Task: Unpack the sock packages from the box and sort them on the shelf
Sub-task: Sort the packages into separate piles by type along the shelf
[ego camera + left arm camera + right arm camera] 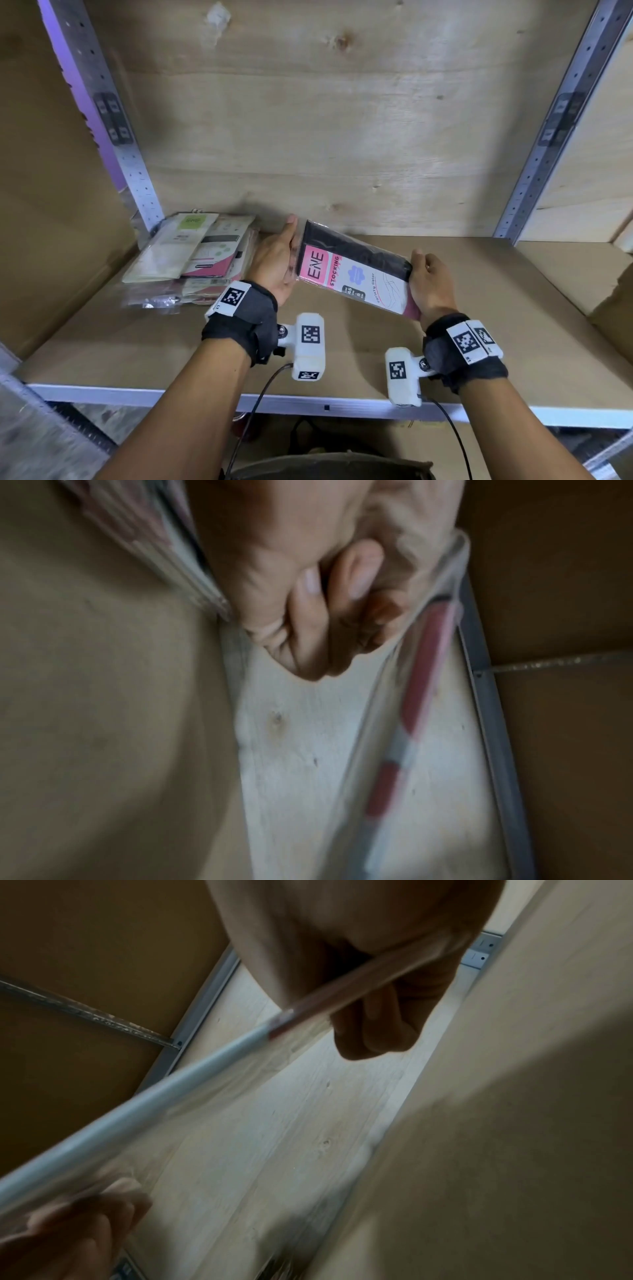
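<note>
Over the shelf [342, 359], near its middle, the left hand [274, 260] and right hand [432, 282] each grip one end of a pink sock package [356, 270] (tilted label-up, likely for reading), with the sorted pile [191, 257] at nine o'clock.

Head view: even, soft light, moderately bright; sharp at centre. Pale washed patch on the wooden back panel [342, 120]. Purple fringe along the far-left metal upright [113, 137]; both uprights bow outward from wide-angle distortion. Soft shadows under the stocking packet [352, 270] and the forearms. Area below the shelf [342, 349] dim. Left wrist view: dimmer, heavy motion blur throughout. Right wrist view: dim, blurred, hand dark against the lit panel.
</note>
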